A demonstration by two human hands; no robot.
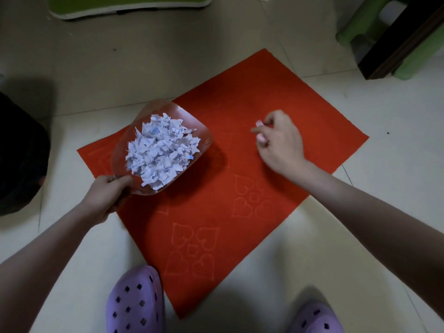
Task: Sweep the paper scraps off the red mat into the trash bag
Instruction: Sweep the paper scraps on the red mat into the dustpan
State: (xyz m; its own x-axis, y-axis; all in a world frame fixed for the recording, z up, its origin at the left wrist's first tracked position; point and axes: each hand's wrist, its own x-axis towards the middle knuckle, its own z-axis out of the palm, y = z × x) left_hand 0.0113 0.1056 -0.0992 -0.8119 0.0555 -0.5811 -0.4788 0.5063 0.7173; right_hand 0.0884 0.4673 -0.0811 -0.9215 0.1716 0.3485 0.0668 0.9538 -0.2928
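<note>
The red mat [252, 188] lies flat on the tiled floor [360, 224], turned at an angle to the tile lines. Heart outlines are pressed into its surface.

The left hand [105, 198] grips the near edge of a clear scoop-like tray [189, 116]. The thumb lies over the rim and the fingers close underneath. The tray is held above the left part of the mat, tilted, with its far rim away from the person.

The paper scraps [161, 150] are heaped inside the tray. They are white with some blue marks, and they fill most of the tray floor.

The right hand [281, 143] is over the right part of the mat, palm down. Its fingertips [262, 139] are pinched together around one small pale scrap [259, 123]. Whether the hand touches the mat cannot be told. The mat surface around both hands shows no loose scraps.

The trash bag [21, 150] is a dark shape at the left edge of the view, beside the mat and apart from it. Its opening cannot be made out.

Two purple clogs [134, 301] show at the bottom edge, the left one just beside the near corner of the mat. A green stool [355, 27] and a dark furniture leg [398, 42] stand at the upper right. A green and white object [129, 6] lies on the floor at the top.
</note>
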